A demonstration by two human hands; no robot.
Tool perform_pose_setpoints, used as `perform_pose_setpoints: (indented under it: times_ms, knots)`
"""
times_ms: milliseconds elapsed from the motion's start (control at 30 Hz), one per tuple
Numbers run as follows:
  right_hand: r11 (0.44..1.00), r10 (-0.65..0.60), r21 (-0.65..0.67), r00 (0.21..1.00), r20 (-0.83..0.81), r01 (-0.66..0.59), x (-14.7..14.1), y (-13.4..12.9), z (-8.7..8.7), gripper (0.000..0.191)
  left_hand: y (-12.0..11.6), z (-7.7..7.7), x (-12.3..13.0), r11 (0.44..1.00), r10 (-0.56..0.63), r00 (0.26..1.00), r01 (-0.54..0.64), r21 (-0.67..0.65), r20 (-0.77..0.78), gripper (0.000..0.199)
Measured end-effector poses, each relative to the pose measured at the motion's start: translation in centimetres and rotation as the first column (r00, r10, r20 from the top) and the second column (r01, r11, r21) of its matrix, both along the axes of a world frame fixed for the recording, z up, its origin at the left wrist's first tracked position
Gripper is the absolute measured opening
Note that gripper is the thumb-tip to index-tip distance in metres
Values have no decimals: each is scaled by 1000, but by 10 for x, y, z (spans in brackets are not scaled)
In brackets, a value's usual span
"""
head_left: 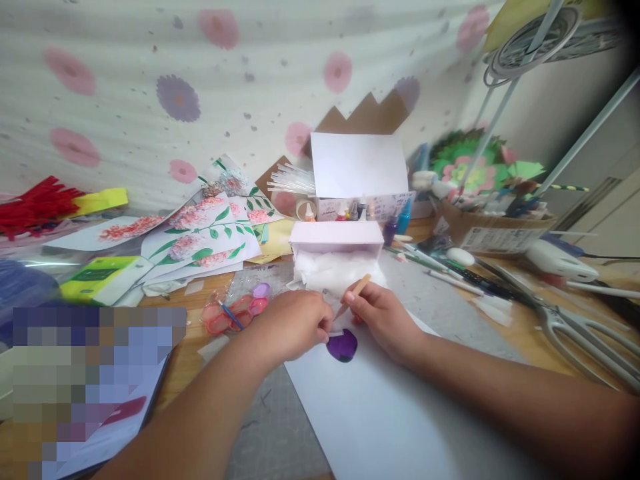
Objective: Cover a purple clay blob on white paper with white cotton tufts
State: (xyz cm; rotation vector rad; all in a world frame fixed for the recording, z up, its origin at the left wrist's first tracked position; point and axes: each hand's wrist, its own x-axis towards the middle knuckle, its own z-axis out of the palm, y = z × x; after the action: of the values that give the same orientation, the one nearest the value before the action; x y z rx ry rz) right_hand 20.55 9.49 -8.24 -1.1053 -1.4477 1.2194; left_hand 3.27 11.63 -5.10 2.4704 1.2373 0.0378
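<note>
A rounded dark purple piece [343, 346] lies on a long white sheet of paper [375, 407], just below my two hands. My right hand [383, 317] is closed around a flat wooden stick [361, 285], held at a slant with its narrow lower end pointing toward my left fingers. At the purple piece's upper left edge, my left hand [303, 323] is closed with the fingertips pinched. A small pale strip shows beside those fingertips, but what they grip is unclear. Behind the hands stands a white box [337, 235] with white tissue [340, 267] spilling from its front.
Large scissors [570, 327] lie at the right, near pens and a cardboard box [500, 230] of supplies. Small paint bottles [395, 223] stand behind the tissue box. Red and purple wire-rimmed petals [235, 310] lie left of my hands. A tablet [125, 407] sits at front left.
</note>
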Motion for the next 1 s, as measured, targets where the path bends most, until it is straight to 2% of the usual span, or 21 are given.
perform_pose_setpoints:
  times_ms: [267, 533, 867, 933, 1000]
  knots:
    - [992, 99, 65, 991, 91, -105, -3, 3, -5, 24, 1, 0, 2, 999, 40, 999, -40, -6, 7, 11]
    - [997, 69, 14, 970, 234, -74, -3, 5, -1, 19, 3, -2, 1, 996, 90, 996, -90, -16, 20, 9]
    - [992, 127, -18, 932, 339, -128, -4, 9, 9, 15, 10, -14, -1, 993, 45, 999, -42, 106, -21, 8]
    - [991, 134, -40, 931, 340, -128, -4, 9, 9, 15, 11, -15, -2, 993, 48, 999, -46, 113, -18, 6]
    - [990, 135, -72, 953, 273, -120, -3, 9, 8, 16, 13, -15, -2, 993, 47, 999, -46, 108, -5, 5]
